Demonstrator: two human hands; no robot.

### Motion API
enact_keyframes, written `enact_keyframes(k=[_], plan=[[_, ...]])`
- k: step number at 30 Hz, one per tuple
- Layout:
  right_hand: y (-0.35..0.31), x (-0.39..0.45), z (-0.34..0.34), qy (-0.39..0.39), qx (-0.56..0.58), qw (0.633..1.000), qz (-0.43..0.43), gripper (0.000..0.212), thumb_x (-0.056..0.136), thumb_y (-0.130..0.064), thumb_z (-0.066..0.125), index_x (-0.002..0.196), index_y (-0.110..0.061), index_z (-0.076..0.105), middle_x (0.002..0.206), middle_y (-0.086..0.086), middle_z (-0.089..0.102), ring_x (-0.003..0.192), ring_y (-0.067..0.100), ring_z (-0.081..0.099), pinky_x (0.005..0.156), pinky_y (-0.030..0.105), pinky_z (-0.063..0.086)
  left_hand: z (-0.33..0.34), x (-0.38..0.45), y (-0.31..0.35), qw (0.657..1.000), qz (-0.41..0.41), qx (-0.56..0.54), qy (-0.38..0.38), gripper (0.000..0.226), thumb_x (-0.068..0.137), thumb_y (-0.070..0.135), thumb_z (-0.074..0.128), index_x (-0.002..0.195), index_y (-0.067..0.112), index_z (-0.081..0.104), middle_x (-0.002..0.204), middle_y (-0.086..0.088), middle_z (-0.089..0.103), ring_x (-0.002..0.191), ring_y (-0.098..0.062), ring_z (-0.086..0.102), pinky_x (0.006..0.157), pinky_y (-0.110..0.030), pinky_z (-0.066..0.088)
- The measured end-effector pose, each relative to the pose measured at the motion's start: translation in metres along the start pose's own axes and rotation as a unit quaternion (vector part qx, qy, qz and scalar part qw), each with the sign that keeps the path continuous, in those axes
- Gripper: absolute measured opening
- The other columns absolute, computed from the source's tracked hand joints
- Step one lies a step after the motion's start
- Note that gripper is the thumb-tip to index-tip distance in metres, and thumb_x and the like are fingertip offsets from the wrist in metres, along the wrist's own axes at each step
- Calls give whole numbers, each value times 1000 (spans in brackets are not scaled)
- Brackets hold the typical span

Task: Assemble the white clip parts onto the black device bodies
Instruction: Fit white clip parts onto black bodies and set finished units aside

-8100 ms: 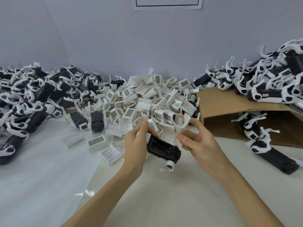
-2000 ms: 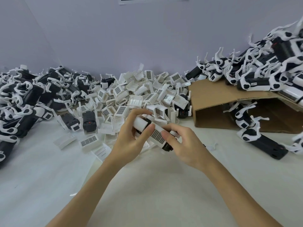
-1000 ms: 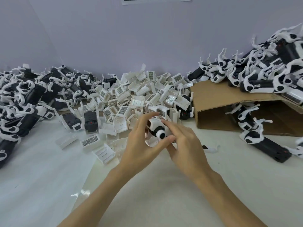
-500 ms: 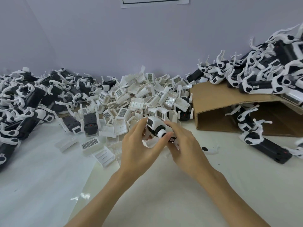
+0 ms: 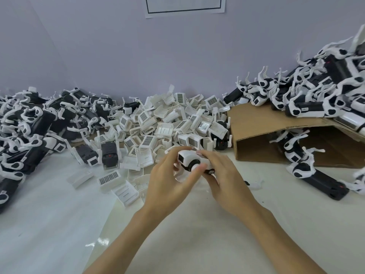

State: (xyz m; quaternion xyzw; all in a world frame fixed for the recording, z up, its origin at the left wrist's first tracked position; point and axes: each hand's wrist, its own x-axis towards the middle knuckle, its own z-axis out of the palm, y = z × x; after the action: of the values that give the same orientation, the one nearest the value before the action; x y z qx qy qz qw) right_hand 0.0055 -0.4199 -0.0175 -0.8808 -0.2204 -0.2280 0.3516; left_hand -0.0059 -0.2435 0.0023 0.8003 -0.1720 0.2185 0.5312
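the black device body [image 5: 209, 171] sits between both hands above the middle of the tabletop [image 5: 217, 244], near the front of the heap of parts, with a white clip part [image 5: 186, 157] already capping the end that faces the camera; only a sliver of black shows under the fingers. the left hand [image 5: 167, 184] has its grip curled round the near side of the piece, thumb across the rounded white end. the right hand [image 5: 225, 178] has its grip wrapped over the top and far side, fingertips pressing on the white part. both grips hold the same piece tightly, none open.

this looks like the seating step: the clip is on and is being squeezed home. the next move probably calls for a firm, even press until the clip sits flush, then a check that no edge stands proud, before the piece goes to a finished pile.

behind the hands, toward the far edge, lies the loose white clip heap [image 5: 169, 123]. black bodies with white arms crowd the far left corner [image 5: 29, 123]. at the right edge a cardboard box [image 5: 262, 125] lies on its side with more devices on top [image 5: 316, 95] and one just beside it [image 5: 320, 178].
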Motion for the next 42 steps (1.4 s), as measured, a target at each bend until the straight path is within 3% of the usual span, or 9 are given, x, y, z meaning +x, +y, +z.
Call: enact_keyframes(k=[4, 9, 15, 23, 27, 30, 33, 35, 42], plan=[[0, 9, -15, -64, 232, 962, 127, 61, 89, -43, 79, 144, -38, 53, 129, -25, 66, 125, -2, 59, 101, 13, 45, -12, 10, -5, 978, -111, -175, 26, 54, 90, 63, 64, 109, 13, 74, 99, -5, 78, 95, -24, 74, 83, -31, 56], [8, 10, -16, -117, 451, 865, 188, 51, 90, -42, 77, 137, -23, 65, 128, 9, 73, 121, 25, 69, 107, 42, 53, -24, 16, -15, 966, -141, -215, 21, 49, 102, 62, 54, 113, 20, 77, 107, -5, 80, 103, -25, 76, 91, -34, 56], [10, 11, -14, -21, 399, 903, 159, 50, 90, -37, 77, 137, -29, 64, 131, -8, 71, 124, 11, 65, 100, 23, 52, -20, 16, -15, 975, -109, -191, -15, 50, 92, 63, 61, 123, 25, 67, 110, 12, 76, 107, -4, 71, 87, -13, 51], [-1, 8, -15, -123, 306, 929, 168, 41, 86, -49, 81, 124, -38, 69, 115, -8, 76, 104, 13, 73, 89, 30, 59, -30, 17, -23, 979, -78, -190, -17, 32, 87, 63, 66, 110, 44, 76, 110, 7, 77, 104, -3, 72, 86, -13, 53], [1, 29, -41, -93, 374, 902, 197, 65, 85, -61, 78, 97, 3, 75, 102, 25, 75, 95, 27, 76, 80, 31, 61, -30, 21, -31, 973, -125, -191, 13, 68, 92, 87, 41, 134, 38, 64, 119, 14, 76, 110, -6, 70, 92, -28, 49], [7, 64, -103, 23, 520, 825, 222, 57, 92, -51, 74, 117, 0, 73, 117, 26, 73, 107, 32, 75, 87, 32, 61, -35, 28, -33, 975, -97, -198, 34, 69, 102, 73, 35, 137, 20, 63, 125, -1, 75, 113, -23, 71, 92, -43, 58], [16, 104, -171, 152, 568, 791, 169, 93, 87, -55, 77, 157, -15, 32, 132, 25, 62, 128, 15, 65, 107, 28, 52, -39, 28, -32, 985, -77, -142, 54, 53, 106, 65, 42, 128, 23, 67, 118, 4, 74, 111, -20, 70, 88, -41, 58], [18, 117, -188, 117, 610, 759, 198, 125, 78, -65, 78, 165, -13, 5, 141, 35, 53, 131, 36, 63, 108, 43, 54, -42, 29, -31, 994, -57, -63, 69, 42, 101, 65, 50, 121, 31, 66, 115, 13, 71, 109, -12, 67, 89, -34, 55], [33, 62, -102, -3, 607, 741, 286, 52, 97, -43, 67, 134, -7, 66, 122, 14, 73, 105, 26, 75, 82, 34, 62, -62, 36, -65, 923, -32, 348, 159, 34, 96, 21, 75, 129, 14, 71, 148, -17, 49, 137, -47, 41, 111, -63, 33]])
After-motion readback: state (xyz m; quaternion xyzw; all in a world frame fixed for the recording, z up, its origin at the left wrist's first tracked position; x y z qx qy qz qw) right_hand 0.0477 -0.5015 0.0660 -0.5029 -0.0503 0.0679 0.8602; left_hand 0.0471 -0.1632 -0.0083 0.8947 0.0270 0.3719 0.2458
